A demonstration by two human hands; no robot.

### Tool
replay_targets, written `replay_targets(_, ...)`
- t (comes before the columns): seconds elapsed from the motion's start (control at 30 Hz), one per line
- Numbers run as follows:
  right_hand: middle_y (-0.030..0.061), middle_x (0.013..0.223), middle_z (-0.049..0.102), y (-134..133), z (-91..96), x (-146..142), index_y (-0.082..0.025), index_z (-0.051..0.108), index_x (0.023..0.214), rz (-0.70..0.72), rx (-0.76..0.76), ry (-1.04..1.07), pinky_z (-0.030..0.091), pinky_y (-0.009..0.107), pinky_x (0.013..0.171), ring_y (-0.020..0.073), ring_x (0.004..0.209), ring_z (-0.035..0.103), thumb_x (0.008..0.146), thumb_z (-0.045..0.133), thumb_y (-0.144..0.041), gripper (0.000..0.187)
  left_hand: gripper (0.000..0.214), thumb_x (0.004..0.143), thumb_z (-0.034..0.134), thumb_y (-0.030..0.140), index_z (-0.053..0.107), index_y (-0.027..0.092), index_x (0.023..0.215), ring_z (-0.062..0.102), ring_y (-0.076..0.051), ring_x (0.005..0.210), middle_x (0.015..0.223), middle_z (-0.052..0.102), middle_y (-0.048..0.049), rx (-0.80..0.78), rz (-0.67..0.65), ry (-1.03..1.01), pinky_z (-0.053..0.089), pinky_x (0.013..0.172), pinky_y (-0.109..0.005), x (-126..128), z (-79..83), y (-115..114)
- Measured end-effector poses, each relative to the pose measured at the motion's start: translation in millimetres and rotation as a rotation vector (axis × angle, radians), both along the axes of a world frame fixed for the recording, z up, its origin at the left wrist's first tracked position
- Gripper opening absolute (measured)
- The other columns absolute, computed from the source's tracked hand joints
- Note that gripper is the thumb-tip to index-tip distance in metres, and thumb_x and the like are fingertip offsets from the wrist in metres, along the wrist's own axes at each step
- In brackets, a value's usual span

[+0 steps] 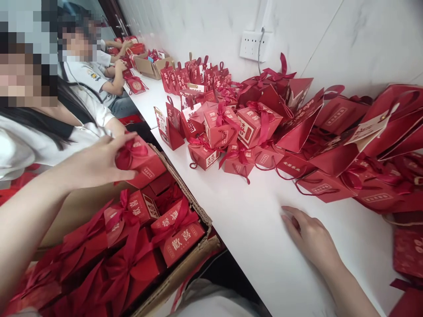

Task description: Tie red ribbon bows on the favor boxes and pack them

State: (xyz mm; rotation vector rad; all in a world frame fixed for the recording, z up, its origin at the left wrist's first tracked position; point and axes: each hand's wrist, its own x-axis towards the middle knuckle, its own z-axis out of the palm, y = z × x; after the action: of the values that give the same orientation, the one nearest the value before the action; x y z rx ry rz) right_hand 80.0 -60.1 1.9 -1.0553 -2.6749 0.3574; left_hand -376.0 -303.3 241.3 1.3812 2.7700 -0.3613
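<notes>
My left hand (89, 163) grips a red gift box (148, 167) with a ribbon bow, thumb and fingers around one end. The box is at the far inner corner of an open cardboard carton (194, 207). Inside the carton are several more red boxes with bows, such as a ribboned box (183, 242) with gold characters. My right hand (309, 237) rests on the white table (244, 220), fingers loosely bent, thumb apart, with nothing in it. Beyond it lies a heap of red gift boxes, including a cube-shaped box (221, 127) with a bow and cord.
Small upright red bags (180, 79) stand along the wall behind the heap. A wall socket (254, 46) holds a cable. People in white shirts (90, 81) sit along the table at the left, near another carton (152, 66). More red boxes (408, 251) lie at the right edge.
</notes>
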Motion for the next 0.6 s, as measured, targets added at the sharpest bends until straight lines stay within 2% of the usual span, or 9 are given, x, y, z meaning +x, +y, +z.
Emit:
replay_targets(0.07,0.0071,0.090,0.069,0.1,-0.1,0.1,-0.018,0.058,0.120,-0.003,-0.004,0.002,0.048,0.035,0.072,0.0214,0.069,0.064,0.100,0.038,-0.046,0.040,0.092,0.079,0.062,0.052,0.021,0.023,0.156,0.061,-0.025,0.095,0.116,0.047,-0.0093,-0.109,0.002,-0.098,0.047,0.088,-0.033,-4.9,-11.4,2.2)
replay_targets(0.2,0.0064,0.088,0.068,0.4,0.2,0.1,-0.019,0.058,0.121,-0.006,-0.023,-0.003,0.048,0.036,0.072,0.0214,0.069,0.063,0.100,0.038,-0.046,0.040,0.094,0.077,0.061,0.048,0.021,0.015,0.156,0.058,-0.029,0.105,0.128,0.045,-0.0155,-0.180,0.044,-0.135,0.045,0.093,-0.036,-21.1,-35.1,6.8)
replay_targets(0.3,0.0059,0.088,0.068,0.4,0.4,-0.2,-0.020,0.058,0.120,-0.014,-0.038,-0.007,0.049,0.036,0.073,0.0216,0.069,0.063,0.100,0.038,-0.046,0.039,0.094,0.076,0.061,0.045,0.022,0.013,0.155,0.052,-0.033,0.119,0.137,0.042,-0.0178,-0.195,-0.094,-0.170,0.040,0.103,-0.039,-38.9,-57.1,8.6)
replay_targets(0.37,0.0056,0.087,0.068,0.3,0.3,-0.4,-0.021,0.058,0.120,-0.019,-0.041,-0.005,0.049,0.037,0.074,0.0220,0.070,0.064,0.100,0.038,-0.046,0.038,0.095,0.074,0.063,0.044,0.024,0.015,0.155,0.053,-0.031,0.119,0.134,0.047,-0.0149,-0.208,-0.194,-0.257,0.039,0.105,-0.038,-51.4,-78.2,7.4)
replay_targets(0.43,0.0053,0.085,0.068,0.3,-0.1,-0.5,-0.020,0.058,0.120,-0.018,-0.041,0.001,0.049,0.037,0.075,0.0220,0.070,0.064,0.100,0.038,-0.046,0.038,0.102,0.070,0.065,0.047,0.021,0.015,0.156,0.057,-0.031,0.115,0.131,0.051,-0.0147,-0.188,-0.181,-0.346,0.040,0.104,-0.037,-61.9,-105.8,3.2)
replay_targets(0.47,0.0053,0.085,0.067,0.4,-0.3,-0.6,-0.020,0.058,0.120,-0.017,-0.042,0.005,0.049,0.037,0.075,0.0219,0.070,0.064,0.100,0.038,-0.046,0.038,0.105,0.069,0.065,0.049,0.019,0.013,0.156,0.054,-0.033,0.121,0.136,0.048,-0.0174,-0.126,-0.163,-0.365,0.039,0.107,-0.038,-65.9,-121.0,-0.2)
replay_targets(0.53,0.0052,0.087,0.067,0.6,-0.9,-0.8,-0.020,0.058,0.121,-0.015,-0.049,0.007,0.049,0.037,0.077,0.0215,0.071,0.064,0.100,0.038,-0.045,0.038,0.114,0.066,0.067,0.054,0.014,0.008,0.156,0.037,-0.038,0.139,0.151,0.033,-0.0244,-0.004,-0.167,-0.426,0.034,0.112,-0.042,-70.6,-149.9,-8.2)
replay_targets(0.6,0.0047,0.087,0.067,1.0,-1.5,-1.3,-0.021,0.057,0.121,-0.017,-0.060,0.011,0.049,0.037,0.078,0.0211,0.072,0.064,0.100,0.039,-0.045,0.037,0.115,0.066,0.068,0.054,0.012,0.010,0.156,0.026,-0.037,0.146,0.159,0.020,-0.0245,0.029,-0.205,-0.498,0.031,0.115,-0.044,-71.2,-170.2,-15.8)
